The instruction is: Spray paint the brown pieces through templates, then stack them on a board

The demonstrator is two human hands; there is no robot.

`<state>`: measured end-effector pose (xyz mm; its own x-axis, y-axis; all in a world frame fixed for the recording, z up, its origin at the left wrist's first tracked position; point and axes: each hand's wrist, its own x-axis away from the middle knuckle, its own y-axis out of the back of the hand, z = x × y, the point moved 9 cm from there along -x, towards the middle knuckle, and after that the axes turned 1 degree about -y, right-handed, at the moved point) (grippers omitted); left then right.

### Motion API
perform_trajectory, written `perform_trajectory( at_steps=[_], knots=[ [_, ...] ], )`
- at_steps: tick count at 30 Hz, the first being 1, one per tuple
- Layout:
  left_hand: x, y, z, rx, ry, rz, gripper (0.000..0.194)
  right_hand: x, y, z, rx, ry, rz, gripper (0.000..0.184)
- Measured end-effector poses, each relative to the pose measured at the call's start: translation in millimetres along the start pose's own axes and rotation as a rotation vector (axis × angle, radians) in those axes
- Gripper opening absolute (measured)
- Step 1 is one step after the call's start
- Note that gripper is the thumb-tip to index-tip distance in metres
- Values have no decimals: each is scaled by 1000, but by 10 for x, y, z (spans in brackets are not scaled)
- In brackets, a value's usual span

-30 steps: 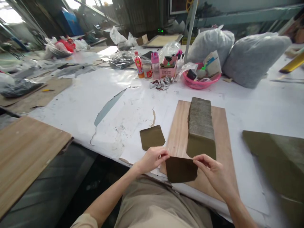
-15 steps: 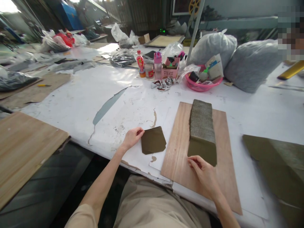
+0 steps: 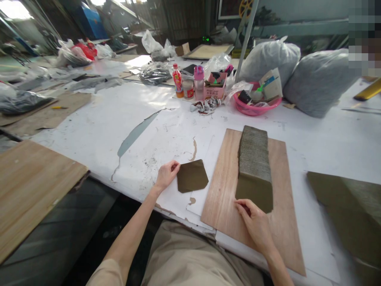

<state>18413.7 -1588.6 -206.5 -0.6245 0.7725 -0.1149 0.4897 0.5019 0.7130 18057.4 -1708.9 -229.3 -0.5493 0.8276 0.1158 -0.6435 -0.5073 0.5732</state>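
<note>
My left hand (image 3: 167,174) is closed in a pinch at the upper left corner of an olive-brown fabric piece (image 3: 193,176) with cut corners, which lies by the white table's front edge. On a wooden board (image 3: 219,178) to the right, a long fanned stack of fabric pieces (image 3: 254,149) in the same olive colour stretches away from me. The nearest piece (image 3: 254,193) shows its flat face. My right hand (image 3: 252,217) has thumb and fingers pressed together at that piece's near left corner, palm over the board. The fingertips partly hide the corner.
More olive fabric (image 3: 347,206) lies at the right. Across the table stand a red-labelled bottle (image 3: 177,81), a pink-capped bottle (image 3: 199,83), a pink basket (image 3: 257,107) and big stuffed bags (image 3: 315,83). Another wooden board (image 3: 38,186) is at the left. A blurred-out person shows at far right.
The view has shifted slightly, so the background sits a little to the right. Both hands stay at the same fabric corners, with hardly any movement.
</note>
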Motion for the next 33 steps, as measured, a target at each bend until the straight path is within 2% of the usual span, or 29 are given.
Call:
perform_trajectory(
  at_steps=[4,6,8,10,14,16,18,21,24,30,33],
  knots=[
    [66,95,-118,76,-37,-39,24,16,46,5,-6,1,-7,26],
    [118,150,-233,109,-68,-33,24,-20,116,159,6,40,-39,24],
    [174,203,-372,124,-104,-21,24,-110,163,474,40,150,-73,21],
    [228,254,-519,119,-142,-16,25,-249,123,883,86,296,-77,20],
    [332,333,-788,118,-224,-6,23,-543,-165,1638,131,566,-34,20],
    [388,356,-902,122,-277,16,19,-627,-346,1880,142,664,12,22],
    [441,373,-982,118,-324,36,15,-662,-497,2005,154,719,68,18],
    [489,386,-1005,118,-348,39,12,-659,-620,2032,167,756,153,18],
    [493,350,-930,152,-316,38,14,-688,-648,1949,189,732,222,21],
    [415,254,-610,257,-155,17,23,-979,-655,1697,116,525,293,21],
    [324,217,-380,281,-63,10,28,-1177,-746,1583,79,394,299,21]
  ],
)
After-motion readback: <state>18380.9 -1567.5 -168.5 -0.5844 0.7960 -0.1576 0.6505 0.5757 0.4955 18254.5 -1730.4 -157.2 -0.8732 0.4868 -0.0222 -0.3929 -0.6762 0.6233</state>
